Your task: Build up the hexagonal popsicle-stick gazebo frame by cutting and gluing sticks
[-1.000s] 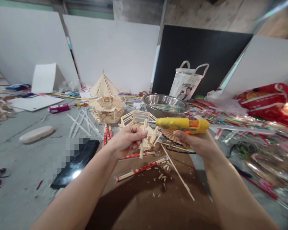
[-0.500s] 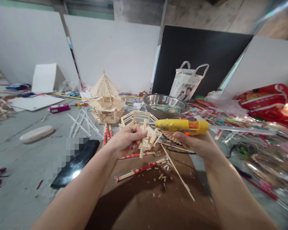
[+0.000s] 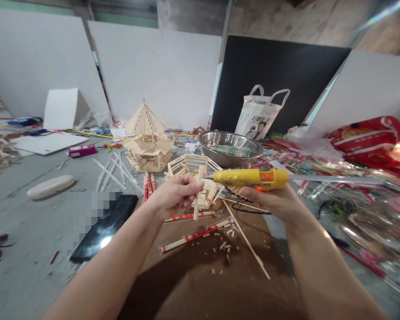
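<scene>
Between thumb and fingers, my left hand pinches a short upright piece of wooden sticks. My right hand is wrapped round a yellow glue gun, its nozzle pointing left, close to the sticks. A clear glue stick juts from the gun's back, and a small red light glows underneath. Behind my hands stands an open frame of wooden sticks, partly hidden by them. Farther back on the left is a pavilion model of the same sticks, with a pointed roof.
Red-wrapped chopsticks and cut scraps lie on the brown board. A black phone-like slab is at left, near clear glue sticks. A steel bowl stands behind the gun; plastic wrappers clutter the right.
My right hand has brought the glue gun slightly left and lower, its nozzle now nearer the stick piece. My left hand stays almost still.
</scene>
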`<state>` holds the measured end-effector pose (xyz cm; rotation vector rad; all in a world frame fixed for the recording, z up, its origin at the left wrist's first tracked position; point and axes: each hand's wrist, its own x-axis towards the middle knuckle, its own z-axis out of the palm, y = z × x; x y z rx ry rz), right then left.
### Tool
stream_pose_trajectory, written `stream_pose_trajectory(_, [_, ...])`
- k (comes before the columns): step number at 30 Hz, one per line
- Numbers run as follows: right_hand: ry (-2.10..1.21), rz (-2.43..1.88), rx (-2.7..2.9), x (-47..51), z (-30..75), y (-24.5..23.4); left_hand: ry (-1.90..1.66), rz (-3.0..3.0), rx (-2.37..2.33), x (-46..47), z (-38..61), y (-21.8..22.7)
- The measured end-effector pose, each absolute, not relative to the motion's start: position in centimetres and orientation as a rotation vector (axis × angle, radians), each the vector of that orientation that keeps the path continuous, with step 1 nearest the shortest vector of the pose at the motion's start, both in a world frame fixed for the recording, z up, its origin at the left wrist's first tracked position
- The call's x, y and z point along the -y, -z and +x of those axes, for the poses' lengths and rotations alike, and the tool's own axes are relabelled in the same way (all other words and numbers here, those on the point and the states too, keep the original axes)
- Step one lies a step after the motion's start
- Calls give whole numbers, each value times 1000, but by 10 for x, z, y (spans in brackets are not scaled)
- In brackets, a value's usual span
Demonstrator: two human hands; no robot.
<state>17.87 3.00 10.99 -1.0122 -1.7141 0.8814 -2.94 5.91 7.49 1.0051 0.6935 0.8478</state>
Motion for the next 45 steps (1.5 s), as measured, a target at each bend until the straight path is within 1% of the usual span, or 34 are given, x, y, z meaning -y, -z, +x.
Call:
stream_pose_trajectory(7, [-925, -1098, 1669, -34, 187, -113, -833, 1015, -746, -61, -23, -65])
stream_pose_trajectory(11, [-911, -1136, 1594, -34, 192, -109, -754, 1033, -830, -58, -14, -56])
stream_pose_trajectory(14, [-929, -1166, 1536, -27, 196, -91, -692, 1068, -862, -52, -12, -47])
stream_pose_trajectory(20, [-1058, -1243, 1436, -16, 206, -34, -618, 1000, -929, -36, -17, -16])
stream_pose_trajectory(23, [-1081, -1284, 1441, -13, 206, -20, -600, 941, -937, -31, -19, -7])
stream_pose_trajectory(31, [-1085, -1294, 1525, -8, 203, -19, -549, 965, -926, -28, -19, -6])
stream_pose_trajectory(45, [-979, -1262, 1563, -9, 203, -14, -542, 936, -922, -28, -21, -5])
